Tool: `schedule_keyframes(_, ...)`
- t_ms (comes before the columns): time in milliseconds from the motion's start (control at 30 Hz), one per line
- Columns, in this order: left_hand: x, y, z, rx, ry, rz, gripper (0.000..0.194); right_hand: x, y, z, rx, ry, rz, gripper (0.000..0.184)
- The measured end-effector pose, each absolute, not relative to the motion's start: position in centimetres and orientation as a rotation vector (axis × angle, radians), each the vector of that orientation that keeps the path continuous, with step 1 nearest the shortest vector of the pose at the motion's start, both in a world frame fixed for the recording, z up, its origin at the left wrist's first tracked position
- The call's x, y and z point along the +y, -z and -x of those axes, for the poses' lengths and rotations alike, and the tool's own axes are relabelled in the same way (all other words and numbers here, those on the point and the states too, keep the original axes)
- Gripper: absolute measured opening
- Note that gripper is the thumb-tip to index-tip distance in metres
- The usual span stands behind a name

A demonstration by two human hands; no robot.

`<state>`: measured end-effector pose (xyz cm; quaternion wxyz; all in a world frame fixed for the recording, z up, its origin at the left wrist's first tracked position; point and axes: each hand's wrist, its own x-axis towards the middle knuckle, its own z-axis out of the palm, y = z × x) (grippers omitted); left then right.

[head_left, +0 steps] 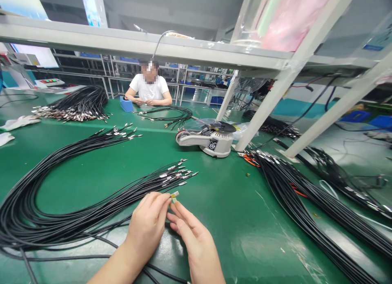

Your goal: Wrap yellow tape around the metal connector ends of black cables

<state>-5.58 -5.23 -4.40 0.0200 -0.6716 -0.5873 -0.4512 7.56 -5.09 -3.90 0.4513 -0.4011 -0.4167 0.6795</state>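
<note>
Left hand [148, 220] pinching a cable plug [175, 194] above the green table [239, 218], right hand [197, 241], fingers loosely parted, at its yellow tab [174, 200]: probably a wrapping step, the next move calling for careful alignment.

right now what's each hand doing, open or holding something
Left hand: closed, holding a cable end.
Right hand: at that cable end; can't tell if gripping.

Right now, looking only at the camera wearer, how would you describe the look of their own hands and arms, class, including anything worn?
The left hand and right hand are both ungloved, with no ring visible. The left forearm shows no sleeve or wristband. The frame cuts off most of the right arm, so its clothing cannot be told.
</note>
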Motion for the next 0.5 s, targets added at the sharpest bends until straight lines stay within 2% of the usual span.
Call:
schedule_keyframes(100,-5.2,4.3,5.5,-1.846,1.399,2.053,0.015,-4.7,3.6,-8.2,-0.996,-1.654,1.035,0.045)
schedule_keyframes(267,-5.3,4.3,5.4,-1.805,1.376,2.053,0.013,-2.9,2.1,-7.7,-1.167,-1.514,1.143,0.037)
schedule_keyframes(500,-5.3,4.2,5.4,-1.838,1.462,2.082,0.014,-2.5,2.2,-6.3,-1.232,-1.488,1.144,0.026)
